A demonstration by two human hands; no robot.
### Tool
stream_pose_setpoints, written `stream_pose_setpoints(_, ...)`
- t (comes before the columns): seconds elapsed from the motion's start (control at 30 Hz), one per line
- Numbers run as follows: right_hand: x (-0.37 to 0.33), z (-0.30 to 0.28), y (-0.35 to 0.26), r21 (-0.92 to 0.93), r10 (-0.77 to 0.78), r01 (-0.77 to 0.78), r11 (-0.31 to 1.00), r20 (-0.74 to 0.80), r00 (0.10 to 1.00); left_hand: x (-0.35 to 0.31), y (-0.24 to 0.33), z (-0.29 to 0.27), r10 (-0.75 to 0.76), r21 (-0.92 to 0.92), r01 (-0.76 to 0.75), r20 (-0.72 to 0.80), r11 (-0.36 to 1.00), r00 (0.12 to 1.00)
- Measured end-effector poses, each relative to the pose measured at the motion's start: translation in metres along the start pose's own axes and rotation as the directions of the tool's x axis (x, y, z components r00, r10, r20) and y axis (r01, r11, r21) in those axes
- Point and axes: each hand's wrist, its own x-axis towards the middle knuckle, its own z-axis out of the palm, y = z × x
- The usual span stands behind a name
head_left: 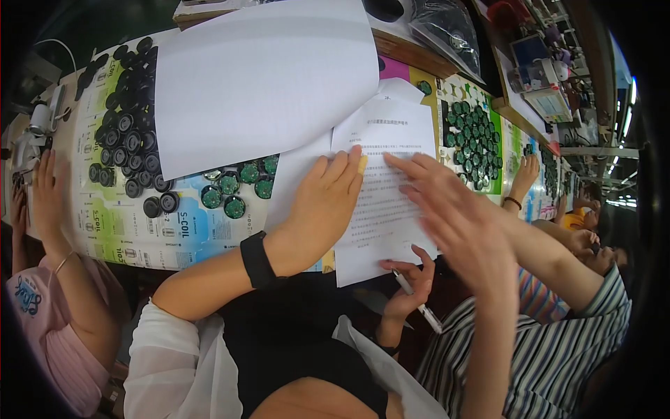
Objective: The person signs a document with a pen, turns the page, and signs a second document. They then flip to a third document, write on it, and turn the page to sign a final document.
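Note:
My left hand (324, 202), with a black band at its wrist, lies flat on a printed sheet (380, 209), fingers stretched out. Something small and yellow shows by its fingertips. Close to my body, at the sheet's lower edge, my right hand (412, 290) is closed round a pale pen (417, 300) that slants down to the right. From the right, the hand of a person in a striped shirt (415, 171) reaches over the sheet. A motion-blurred hand (464, 234) hovers beside it, seemingly that person's too. A large white sheet (265, 77) curls up beyond my left hand.
Black round parts (132, 140) crowd the table at the left. Green round parts (234, 185) lie below the large sheet, and more green parts (474, 143) stand in a group at the right. A wooden ledge (412, 52) runs behind. Another worker's hand (49, 188) is at far left.

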Motion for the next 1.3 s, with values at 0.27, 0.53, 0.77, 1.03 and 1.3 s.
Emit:
stream_pose_setpoints(0.27,0.046,0.032,-0.020,-0.433,-0.218,0.273,0.859,0.172,0.961,0.002,0.001,0.006,-0.053,0.032,0.054,-0.010,0.998,0.999)
stream_pose_setpoints(0.53,0.126,0.101,-0.077,-0.118,-0.045,0.075,0.990,0.244,0.969,-0.015,-0.006,-0.015,0.045,-0.085,-0.036,0.115,0.996,0.992)
stream_pose_setpoints(0.77,0.140,0.120,-0.025,0.173,0.236,-0.284,0.943,0.254,0.938,-0.010,-0.009,-0.021,0.059,-0.078,-0.043,0.214,0.996,0.975)
stream_pose_setpoints(1.03,0.138,0.118,0.000,0.179,0.121,-0.156,0.971,0.191,0.974,-0.006,-0.006,-0.019,0.102,0.135,-0.158,0.352,0.978,0.930)
stream_pose_setpoints(1.3,0.146,0.104,-0.006,-0.179,0.130,-0.054,0.982,0.446,0.885,-0.001,-0.009,-0.018,0.091,-0.001,-0.097,0.347,0.995,0.934)
